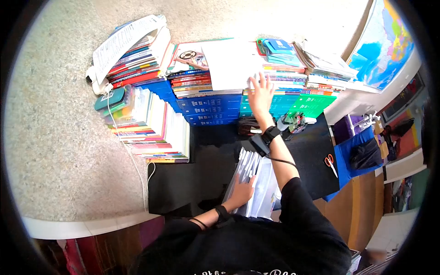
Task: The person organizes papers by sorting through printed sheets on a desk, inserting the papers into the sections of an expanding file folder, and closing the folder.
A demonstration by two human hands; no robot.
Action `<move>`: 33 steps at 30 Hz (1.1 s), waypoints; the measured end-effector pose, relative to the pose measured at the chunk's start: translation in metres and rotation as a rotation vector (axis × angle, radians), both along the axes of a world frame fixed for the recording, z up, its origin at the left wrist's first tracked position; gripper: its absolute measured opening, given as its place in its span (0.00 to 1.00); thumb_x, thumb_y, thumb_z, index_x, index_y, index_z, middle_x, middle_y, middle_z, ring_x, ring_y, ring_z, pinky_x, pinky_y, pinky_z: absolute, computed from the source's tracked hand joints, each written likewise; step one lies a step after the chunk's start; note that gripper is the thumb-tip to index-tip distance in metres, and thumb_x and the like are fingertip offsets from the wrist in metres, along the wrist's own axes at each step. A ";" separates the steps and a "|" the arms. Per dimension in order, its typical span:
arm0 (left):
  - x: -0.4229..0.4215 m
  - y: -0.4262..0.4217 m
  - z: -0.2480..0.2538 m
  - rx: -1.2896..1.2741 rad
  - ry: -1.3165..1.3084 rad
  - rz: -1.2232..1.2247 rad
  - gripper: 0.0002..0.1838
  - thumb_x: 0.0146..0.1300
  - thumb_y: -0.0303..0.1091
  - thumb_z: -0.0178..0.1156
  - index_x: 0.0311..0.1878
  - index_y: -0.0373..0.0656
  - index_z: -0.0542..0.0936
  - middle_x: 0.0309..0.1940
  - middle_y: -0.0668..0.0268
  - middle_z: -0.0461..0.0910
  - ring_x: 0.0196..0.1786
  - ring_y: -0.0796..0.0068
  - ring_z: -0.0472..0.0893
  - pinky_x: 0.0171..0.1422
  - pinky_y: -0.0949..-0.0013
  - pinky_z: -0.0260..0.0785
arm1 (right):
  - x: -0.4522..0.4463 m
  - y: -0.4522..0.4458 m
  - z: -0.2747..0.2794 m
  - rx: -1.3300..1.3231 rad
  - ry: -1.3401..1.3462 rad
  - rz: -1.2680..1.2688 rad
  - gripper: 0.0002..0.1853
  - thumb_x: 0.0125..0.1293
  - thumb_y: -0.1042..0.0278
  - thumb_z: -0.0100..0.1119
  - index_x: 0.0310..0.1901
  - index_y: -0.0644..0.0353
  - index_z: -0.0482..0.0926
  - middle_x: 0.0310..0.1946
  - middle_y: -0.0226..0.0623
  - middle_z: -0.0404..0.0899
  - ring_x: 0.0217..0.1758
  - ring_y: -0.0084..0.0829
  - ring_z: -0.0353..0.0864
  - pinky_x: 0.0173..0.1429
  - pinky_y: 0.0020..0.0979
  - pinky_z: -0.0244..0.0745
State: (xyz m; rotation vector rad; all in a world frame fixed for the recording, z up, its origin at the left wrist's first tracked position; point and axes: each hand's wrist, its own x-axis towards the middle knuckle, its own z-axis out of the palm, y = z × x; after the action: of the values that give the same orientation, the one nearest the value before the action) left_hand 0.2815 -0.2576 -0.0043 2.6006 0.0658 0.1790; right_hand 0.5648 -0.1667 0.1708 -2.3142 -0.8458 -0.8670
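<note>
My right hand [261, 95] is raised with its fingers spread, at the lower right edge of a white paper sheet [231, 64] lying on the stacked books. Whether the fingertips touch the sheet is hard to tell. Below, my left hand [241, 192] rests on a bundle of clear plastic folders with white spines [261, 185] at the table's near edge. Its fingers lie along the spines, but their grip is partly hidden. Blue file boxes [208, 110] and green file boxes [314, 104] stand under the books.
The black table [176, 183] holds orange-handled scissors [330, 166] at the right, and a pen holder [295, 123] beside a dark pouch [249, 126]. Book stacks [156, 128] with a white cable [133, 158] stand left. A blue cloth [343, 158] hangs right.
</note>
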 end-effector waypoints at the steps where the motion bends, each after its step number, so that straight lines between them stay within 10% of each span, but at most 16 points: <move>1: 0.001 0.000 -0.010 0.003 -0.064 0.022 0.27 0.59 0.34 0.52 0.62 0.37 0.63 0.19 0.56 0.77 0.27 0.56 0.78 0.68 0.39 0.43 | 0.009 -0.009 0.002 0.015 0.001 -0.017 0.07 0.59 0.64 0.57 0.39 0.50 0.79 0.54 0.34 0.72 0.66 0.40 0.61 0.68 0.50 0.51; 3: 0.000 0.000 -0.017 -0.025 -0.023 0.064 0.27 0.58 0.33 0.52 0.62 0.37 0.63 0.19 0.55 0.78 0.28 0.54 0.79 0.69 0.41 0.42 | 0.032 -0.041 0.007 0.318 0.080 0.080 0.07 0.65 0.64 0.51 0.36 0.54 0.78 0.29 0.34 0.82 0.41 0.35 0.81 0.54 0.41 0.68; 5: 0.005 0.007 0.004 -0.092 0.183 0.085 0.27 0.57 0.32 0.51 0.62 0.37 0.63 0.21 0.54 0.78 0.30 0.54 0.80 0.70 0.43 0.41 | 0.018 -0.079 0.038 0.688 0.391 0.101 0.12 0.70 0.64 0.46 0.34 0.60 0.76 0.22 0.36 0.82 0.23 0.35 0.81 0.31 0.33 0.73; 8: 0.001 0.010 0.023 -0.122 0.173 0.076 0.28 0.58 0.33 0.50 0.62 0.36 0.62 0.30 0.51 0.80 0.39 0.56 0.80 0.72 0.44 0.39 | 0.024 -0.133 0.017 0.563 0.207 0.077 0.11 0.68 0.63 0.51 0.37 0.62 0.76 0.27 0.39 0.81 0.32 0.32 0.81 0.38 0.32 0.72; 13: 0.004 0.004 0.004 -0.107 0.099 0.109 0.28 0.57 0.32 0.52 0.62 0.38 0.62 0.29 0.52 0.80 0.37 0.55 0.80 0.71 0.44 0.40 | 0.009 -0.139 -0.028 0.833 1.417 0.331 0.43 0.57 0.31 0.51 0.65 0.54 0.56 0.60 0.45 0.66 0.62 0.39 0.67 0.62 0.49 0.59; 18: 0.000 0.007 0.002 -0.068 0.151 0.103 0.28 0.57 0.32 0.53 0.62 0.40 0.61 0.28 0.52 0.79 0.37 0.54 0.80 0.71 0.44 0.41 | -0.019 -0.061 -0.041 1.056 1.777 0.860 0.46 0.58 0.37 0.56 0.71 0.46 0.43 0.69 0.57 0.43 0.72 0.51 0.47 0.68 0.57 0.48; 23: -0.004 0.014 -0.007 -0.053 0.037 0.086 0.27 0.60 0.35 0.53 0.62 0.42 0.62 0.29 0.52 0.80 0.38 0.53 0.79 0.71 0.44 0.40 | -0.008 0.001 -0.044 1.327 1.998 0.640 0.51 0.54 0.41 0.62 0.71 0.43 0.39 0.70 0.59 0.32 0.74 0.55 0.29 0.67 0.64 0.36; 26: -0.004 0.015 -0.010 -0.063 -0.007 0.092 0.26 0.61 0.36 0.53 0.62 0.42 0.62 0.30 0.51 0.80 0.38 0.52 0.79 0.71 0.43 0.40 | -0.005 0.005 -0.046 1.586 1.792 0.591 0.27 0.56 0.61 0.66 0.55 0.56 0.65 0.51 0.41 0.69 0.57 0.37 0.65 0.56 0.43 0.62; 29: -0.007 0.018 0.004 -0.134 0.110 0.104 0.25 0.62 0.36 0.53 0.61 0.41 0.64 0.31 0.51 0.80 0.39 0.51 0.79 0.71 0.43 0.39 | 0.010 -0.023 -0.049 1.604 1.699 0.854 0.11 0.60 0.68 0.58 0.44 0.58 0.73 0.38 0.34 0.77 0.42 0.30 0.74 0.48 0.30 0.68; 33: -0.007 0.019 -0.008 -0.114 0.049 0.108 0.25 0.64 0.42 0.51 0.62 0.43 0.64 0.32 0.52 0.81 0.42 0.55 0.80 0.72 0.46 0.37 | 0.034 -0.135 -0.120 1.108 1.304 0.450 0.12 0.57 0.69 0.59 0.44 0.61 0.76 0.31 0.31 0.78 0.30 0.24 0.75 0.33 0.23 0.68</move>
State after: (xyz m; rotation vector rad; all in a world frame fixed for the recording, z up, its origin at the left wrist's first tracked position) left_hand 0.2742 -0.2382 -0.0121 2.4894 0.2274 0.1451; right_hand 0.5990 -0.3022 0.0505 -1.1410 -0.1315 0.3930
